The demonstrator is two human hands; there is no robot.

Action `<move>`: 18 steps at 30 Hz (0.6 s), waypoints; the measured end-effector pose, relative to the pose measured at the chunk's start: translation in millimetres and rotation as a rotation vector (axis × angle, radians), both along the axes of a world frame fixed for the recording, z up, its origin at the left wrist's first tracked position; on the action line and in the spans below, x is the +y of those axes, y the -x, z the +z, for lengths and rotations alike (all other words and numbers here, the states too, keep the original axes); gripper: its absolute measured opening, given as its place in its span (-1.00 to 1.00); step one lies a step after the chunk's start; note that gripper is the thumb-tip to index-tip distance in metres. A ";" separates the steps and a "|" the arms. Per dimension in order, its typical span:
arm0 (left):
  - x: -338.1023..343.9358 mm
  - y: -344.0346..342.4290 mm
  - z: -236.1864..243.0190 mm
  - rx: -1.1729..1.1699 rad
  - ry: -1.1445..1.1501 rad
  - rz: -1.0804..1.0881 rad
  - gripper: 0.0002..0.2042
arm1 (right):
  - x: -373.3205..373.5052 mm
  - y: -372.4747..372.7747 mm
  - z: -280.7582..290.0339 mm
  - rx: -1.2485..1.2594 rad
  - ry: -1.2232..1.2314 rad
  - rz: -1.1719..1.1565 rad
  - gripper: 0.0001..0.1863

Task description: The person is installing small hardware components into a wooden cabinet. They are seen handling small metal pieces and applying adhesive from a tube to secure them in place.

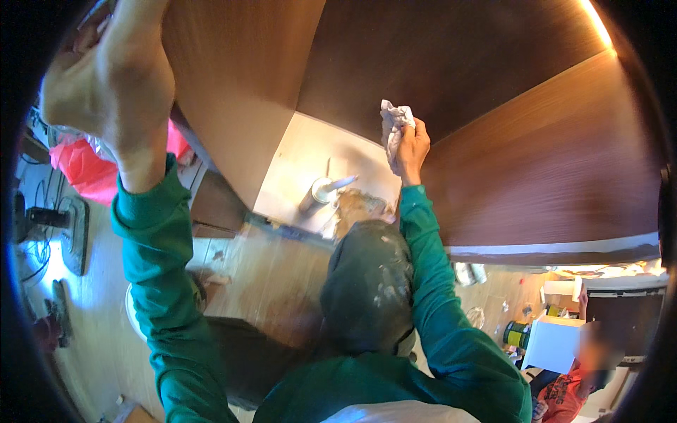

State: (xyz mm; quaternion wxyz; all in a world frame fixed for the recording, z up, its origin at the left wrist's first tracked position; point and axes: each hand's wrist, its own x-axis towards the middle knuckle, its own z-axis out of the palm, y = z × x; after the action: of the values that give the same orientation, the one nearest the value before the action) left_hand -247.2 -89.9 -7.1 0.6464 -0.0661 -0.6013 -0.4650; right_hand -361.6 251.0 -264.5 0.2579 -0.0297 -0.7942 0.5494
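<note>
My right hand is closed around a crumpled whitish cloth or wad of paper, in front of the dark brown back panel of a wooden cabinet. Raised high and close to the camera is my left hand, beside the cabinet's left side panel; its fingers cannot be made out clearly. Below, on the pale cabinet bottom, a sealant cartridge stands with its nozzle pointing up. Next to it lies a stained brown, crumpled piece, partly behind my knee.
A brown right side panel closes the cabinet, with a glowing light strip above. At left are a pink plastic bag and loose cables. A person in red is at lower right, near a white box.
</note>
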 end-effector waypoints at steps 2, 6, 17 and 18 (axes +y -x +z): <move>-5.0 -0.3 0.1 0.016 -0.016 0.040 -0.51 | -6.5 11.0 48.0 0.045 0.132 0.140 -0.80; 5.2 6.0 -2.5 0.129 0.006 0.132 -0.46 | -18.5 7.3 140.4 0.232 0.286 0.377 -0.80; -0.2 -7.8 3.4 0.120 0.068 0.148 -0.43 | -138.4 -48.1 309.2 0.775 -0.002 0.555 -0.67; -0.4 -7.9 3.4 0.124 0.068 0.153 -0.43 | -144.6 -50.0 314.8 0.798 0.005 0.560 -0.67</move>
State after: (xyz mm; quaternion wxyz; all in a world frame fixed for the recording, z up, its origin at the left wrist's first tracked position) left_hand -239.3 -90.3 -3.7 0.7134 -0.0705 -0.5788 -0.3888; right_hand -311.6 106.4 50.3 0.3844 0.3975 -0.6095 0.5680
